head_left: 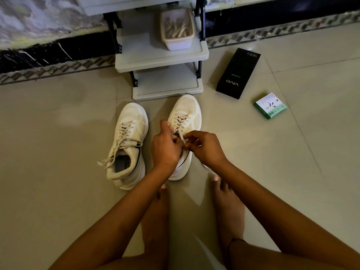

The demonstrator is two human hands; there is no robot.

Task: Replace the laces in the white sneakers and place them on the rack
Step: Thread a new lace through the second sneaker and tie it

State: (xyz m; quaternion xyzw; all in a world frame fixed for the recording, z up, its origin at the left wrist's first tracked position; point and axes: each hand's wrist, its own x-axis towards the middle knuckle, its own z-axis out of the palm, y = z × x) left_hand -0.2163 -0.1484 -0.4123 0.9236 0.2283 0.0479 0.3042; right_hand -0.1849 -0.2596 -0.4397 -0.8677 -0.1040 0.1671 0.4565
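**Both hands at the laces of the right-side sneaker**

Head view: two white mesh sneakers stand side by side on the beige tiled floor (58, 191), toes toward a grey plastic shoe rack (161, 59). The left hand (165, 147) and right hand (204, 146) meet over the right-side sneaker (188, 114), each with fingers curled, pinching its pale lace (181, 136). The left-side sneaker (129, 141) sits untouched, its lace ends loose. A white tub of laces (178, 43) rests on the rack. A black phone box (238, 73) and a small green-and-white box (269, 105) lie on the floor to the right.
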